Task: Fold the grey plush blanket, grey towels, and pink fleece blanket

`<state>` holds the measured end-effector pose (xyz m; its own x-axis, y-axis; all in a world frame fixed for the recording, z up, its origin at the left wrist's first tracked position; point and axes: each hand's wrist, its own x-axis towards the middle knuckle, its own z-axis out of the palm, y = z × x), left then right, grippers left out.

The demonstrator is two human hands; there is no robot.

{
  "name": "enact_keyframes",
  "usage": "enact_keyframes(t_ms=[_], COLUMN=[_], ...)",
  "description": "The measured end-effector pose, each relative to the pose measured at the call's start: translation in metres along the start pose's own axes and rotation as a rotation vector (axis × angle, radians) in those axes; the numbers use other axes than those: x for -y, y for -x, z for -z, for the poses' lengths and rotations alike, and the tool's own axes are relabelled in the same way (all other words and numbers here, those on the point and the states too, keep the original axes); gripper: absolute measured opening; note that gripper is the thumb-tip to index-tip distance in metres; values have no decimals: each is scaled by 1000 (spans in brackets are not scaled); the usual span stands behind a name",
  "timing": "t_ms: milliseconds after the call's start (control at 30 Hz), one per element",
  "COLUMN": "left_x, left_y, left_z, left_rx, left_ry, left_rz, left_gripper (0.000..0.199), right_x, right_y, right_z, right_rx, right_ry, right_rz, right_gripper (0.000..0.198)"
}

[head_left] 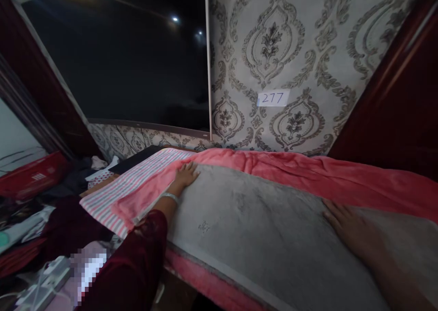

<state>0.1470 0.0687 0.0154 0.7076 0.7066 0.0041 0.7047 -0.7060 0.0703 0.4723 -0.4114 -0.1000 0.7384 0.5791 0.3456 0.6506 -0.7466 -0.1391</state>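
Note:
A grey blanket (260,229) lies spread over a pink blanket (308,169) on a bed. My left hand (186,174) rests flat on the grey blanket's far left corner, fingers apart, a silver bangle on the wrist and a dark red sleeve behind it. Palm down, my right hand (345,222) presses on the grey blanket at the right, fingers spread. Neither hand holds anything. A pink and white striped sheet (137,183) shows under the blankets at the bed's left end.
Patterned wallpaper (273,42) with a paper label reading 277 (273,98) backs the bed. A dark window (130,60) is at left, a dark red wooden panel (393,110) at right. Clothes, a red box (30,176) and a power strip (44,281) clutter the floor at left.

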Motion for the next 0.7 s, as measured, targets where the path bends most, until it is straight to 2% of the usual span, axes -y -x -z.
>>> enact_keyframes(t_ms=[67,133,300,433,567,700], left_x=[13,16,7,11,14,11], left_y=[-2,-2,7,13,12,10], left_z=[0,-1,1,5,6,14], left_rx=[-16,-50,-190,-262,-274,-239], left_ry=[2,0,-5,4,48,122], left_rz=[34,47,61,146,238,282], left_gripper=[60,59,50,47,52,55], right_x=[4,12,27,19,9,13], right_y=[0,1,6,13,16,14], right_z=[6,14,34,42,50,65], right_rx=[50,51,-97,-176,-46,121], right_ry=[-18,-40,-56,15,89,118], right_rz=[-18,-51,-97,-215,-373,-377], right_gripper=[73,74,68,63,64,61])
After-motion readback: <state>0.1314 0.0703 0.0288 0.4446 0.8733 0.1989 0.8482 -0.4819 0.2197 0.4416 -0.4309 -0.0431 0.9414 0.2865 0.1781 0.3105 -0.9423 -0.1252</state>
